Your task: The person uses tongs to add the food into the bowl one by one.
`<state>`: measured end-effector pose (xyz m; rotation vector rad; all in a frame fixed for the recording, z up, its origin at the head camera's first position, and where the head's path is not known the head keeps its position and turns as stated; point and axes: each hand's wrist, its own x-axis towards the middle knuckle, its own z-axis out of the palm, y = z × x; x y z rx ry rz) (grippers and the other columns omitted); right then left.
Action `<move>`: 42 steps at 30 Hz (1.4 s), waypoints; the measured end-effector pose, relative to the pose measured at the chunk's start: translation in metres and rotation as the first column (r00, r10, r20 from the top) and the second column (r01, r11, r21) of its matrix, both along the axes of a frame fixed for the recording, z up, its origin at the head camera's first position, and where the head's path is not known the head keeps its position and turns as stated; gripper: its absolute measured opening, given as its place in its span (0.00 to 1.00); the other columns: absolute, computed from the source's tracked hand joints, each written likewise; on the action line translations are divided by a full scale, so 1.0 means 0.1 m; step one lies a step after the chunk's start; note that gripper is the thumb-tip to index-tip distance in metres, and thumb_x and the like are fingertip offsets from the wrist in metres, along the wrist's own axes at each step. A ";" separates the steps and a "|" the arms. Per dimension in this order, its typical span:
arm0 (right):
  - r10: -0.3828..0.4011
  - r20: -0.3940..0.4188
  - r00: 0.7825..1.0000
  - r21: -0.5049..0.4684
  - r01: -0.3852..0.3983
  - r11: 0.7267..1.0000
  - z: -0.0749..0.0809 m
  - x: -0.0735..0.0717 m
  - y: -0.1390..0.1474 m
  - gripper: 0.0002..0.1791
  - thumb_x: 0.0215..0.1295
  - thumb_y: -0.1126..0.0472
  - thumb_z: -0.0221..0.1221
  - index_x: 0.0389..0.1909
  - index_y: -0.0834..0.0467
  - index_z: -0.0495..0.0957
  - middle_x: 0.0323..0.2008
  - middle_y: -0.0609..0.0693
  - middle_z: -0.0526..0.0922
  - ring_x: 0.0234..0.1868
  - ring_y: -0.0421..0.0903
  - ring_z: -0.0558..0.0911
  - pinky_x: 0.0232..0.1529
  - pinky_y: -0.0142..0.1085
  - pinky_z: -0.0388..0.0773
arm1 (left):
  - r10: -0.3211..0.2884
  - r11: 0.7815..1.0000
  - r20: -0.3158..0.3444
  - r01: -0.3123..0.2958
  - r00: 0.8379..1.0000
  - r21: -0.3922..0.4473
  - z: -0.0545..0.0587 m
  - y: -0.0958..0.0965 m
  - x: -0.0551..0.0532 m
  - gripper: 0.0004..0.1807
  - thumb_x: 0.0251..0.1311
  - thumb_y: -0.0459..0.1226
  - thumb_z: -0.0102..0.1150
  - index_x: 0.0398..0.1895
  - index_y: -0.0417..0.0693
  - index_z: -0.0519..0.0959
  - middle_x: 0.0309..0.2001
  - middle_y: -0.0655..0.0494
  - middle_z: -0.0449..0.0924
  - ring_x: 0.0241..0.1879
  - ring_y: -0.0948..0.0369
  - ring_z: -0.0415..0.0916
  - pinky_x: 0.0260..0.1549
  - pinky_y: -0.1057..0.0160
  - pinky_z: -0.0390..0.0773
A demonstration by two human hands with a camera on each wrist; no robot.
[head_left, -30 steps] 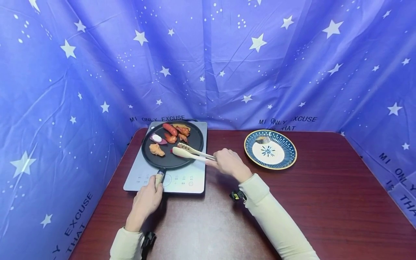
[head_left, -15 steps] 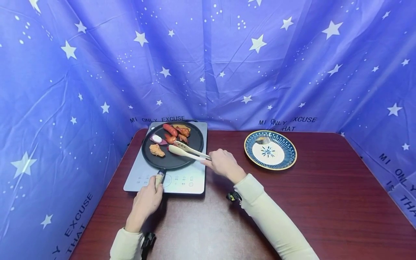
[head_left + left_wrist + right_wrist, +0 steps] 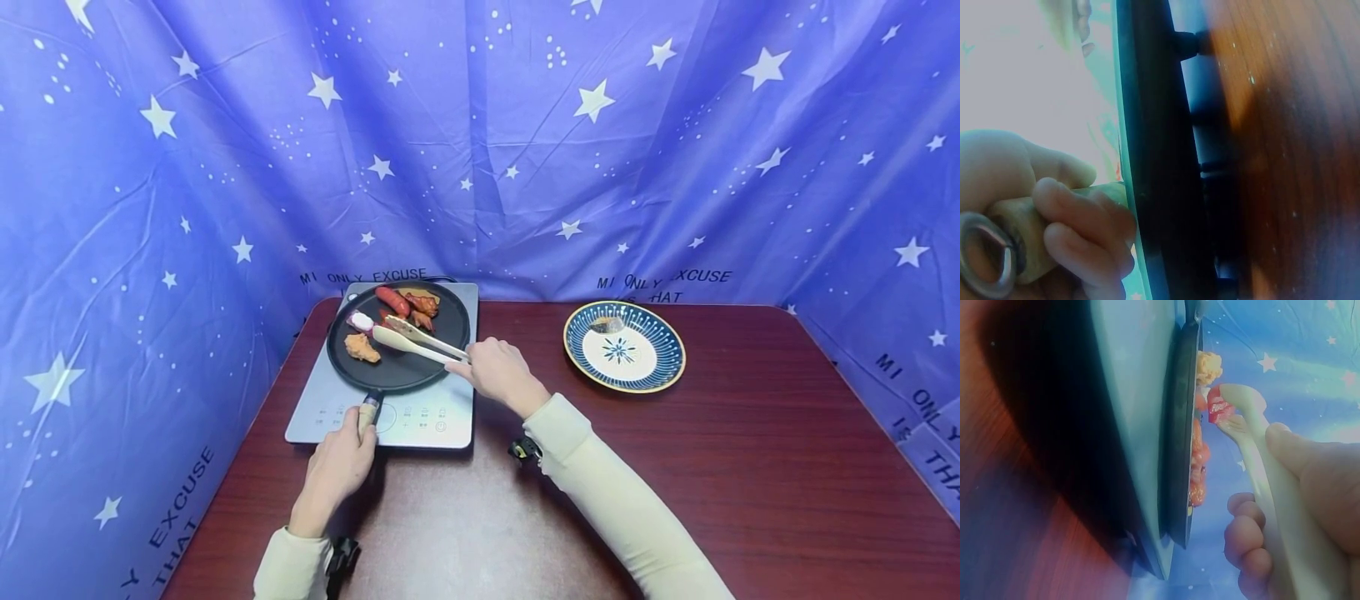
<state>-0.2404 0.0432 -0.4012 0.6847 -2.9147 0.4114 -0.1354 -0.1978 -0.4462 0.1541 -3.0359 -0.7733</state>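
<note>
My left hand (image 3: 341, 458) grips the wooden-looking handle (image 3: 367, 412) of a flat black frying pan (image 3: 401, 373); in the left wrist view fingers curl round that handle, a metal ring at its end. My right hand (image 3: 501, 375) holds cream-coloured tongs (image 3: 411, 343) over the pan. Between the tong tips is a red, meat-like piece (image 3: 1220, 407), just above the pan in the right wrist view. Near the tips lies a white-topped purple piece (image 3: 362, 322). A fried chicken drumstick (image 3: 363, 347), a red sausage (image 3: 392, 300) and brown-glazed meat pieces (image 3: 423, 306) lie in the pan.
The pan stands on a silver induction cooker (image 3: 442, 421) with printed controls. On the right of the dark red table (image 3: 720, 467) is a blue-patterned plate (image 3: 660, 367) bearing a grey fish-like piece (image 3: 607, 324). A starry blue curtain (image 3: 525, 225) surrounds the table.
My right hand has moved left with the tongs and the red piece, from the pan's right part toward the white-topped purple piece. The left hand stays on the handle.
</note>
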 end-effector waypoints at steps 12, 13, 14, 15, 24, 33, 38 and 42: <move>-0.013 0.039 0.999 0.024 0.012 1.000 0.01 -0.06 -0.19 0.25 0.63 0.38 0.54 0.19 0.54 0.72 0.17 0.50 0.73 0.17 0.47 0.74 0.20 0.42 0.71 | 0.001 1.000 -0.002 -0.001 1.000 0.000 0.00 0.00 0.02 0.24 0.65 0.43 0.42 0.60 0.40 0.64 0.29 0.39 0.77 0.28 0.44 0.77 0.23 0.47 0.70; -0.015 0.039 0.999 0.023 0.014 1.000 0.01 -0.07 -0.20 0.25 0.63 0.38 0.54 0.19 0.54 0.72 0.17 0.50 0.73 0.17 0.47 0.74 0.20 0.42 0.71 | 0.001 1.000 -0.003 -0.001 1.000 0.001 0.00 0.00 0.02 0.23 0.65 0.43 0.42 0.60 0.40 0.64 0.29 0.39 0.77 0.27 0.44 0.77 0.23 0.47 0.70; -0.017 0.041 0.999 0.024 0.016 1.000 0.01 -0.08 -0.21 0.25 0.63 0.38 0.54 0.19 0.54 0.72 0.17 0.50 0.74 0.17 0.48 0.74 0.20 0.42 0.72 | 0.001 1.000 -0.003 -0.001 1.000 0.002 0.00 0.01 0.02 0.23 0.65 0.43 0.42 0.60 0.39 0.64 0.29 0.39 0.77 0.27 0.44 0.77 0.23 0.47 0.70; -0.021 0.040 0.999 0.027 0.020 0.999 0.01 -0.08 -0.22 0.25 0.63 0.37 0.54 0.19 0.54 0.72 0.18 0.50 0.74 0.18 0.48 0.74 0.21 0.42 0.72 | 0.001 1.000 -0.003 -0.001 1.000 0.002 0.00 0.01 0.02 0.23 0.65 0.43 0.43 0.60 0.40 0.64 0.29 0.39 0.77 0.28 0.44 0.77 0.23 0.47 0.70; -0.028 0.023 0.999 0.050 0.027 0.998 0.02 -0.11 -0.29 0.26 0.63 0.37 0.53 0.19 0.54 0.72 0.18 0.50 0.74 0.17 0.48 0.75 0.20 0.42 0.72 | 0.004 1.000 0.004 -0.004 1.000 0.002 0.00 0.00 0.02 0.24 0.66 0.43 0.42 0.60 0.40 0.64 0.29 0.39 0.77 0.28 0.43 0.77 0.24 0.46 0.70; -0.053 0.061 0.997 0.046 0.050 0.998 0.04 -0.10 -0.33 0.26 0.63 0.37 0.53 0.20 0.55 0.73 0.18 0.51 0.74 0.18 0.47 0.74 0.21 0.42 0.71 | 0.004 1.000 0.000 -0.004 1.000 0.002 -0.01 0.00 0.02 0.23 0.66 0.43 0.43 0.60 0.40 0.64 0.30 0.39 0.77 0.29 0.43 0.77 0.24 0.46 0.70; -0.074 0.085 0.994 0.057 0.069 0.996 0.04 -0.10 -0.31 0.26 0.63 0.36 0.53 0.19 0.54 0.72 0.18 0.50 0.74 0.18 0.47 0.74 0.21 0.41 0.71 | 0.002 1.000 0.001 -0.002 1.000 -0.002 -0.01 0.00 0.01 0.24 0.66 0.43 0.42 0.61 0.40 0.64 0.29 0.40 0.77 0.28 0.44 0.77 0.24 0.47 0.70; -0.082 0.099 0.992 0.068 0.075 0.995 0.03 -0.11 -0.30 0.28 0.63 0.36 0.52 0.16 0.53 0.72 0.17 0.50 0.74 0.17 0.47 0.74 0.20 0.41 0.70 | 0.002 1.000 0.006 -0.002 1.000 -0.002 0.00 0.00 0.01 0.24 0.66 0.43 0.42 0.61 0.40 0.64 0.28 0.40 0.76 0.28 0.45 0.77 0.23 0.47 0.70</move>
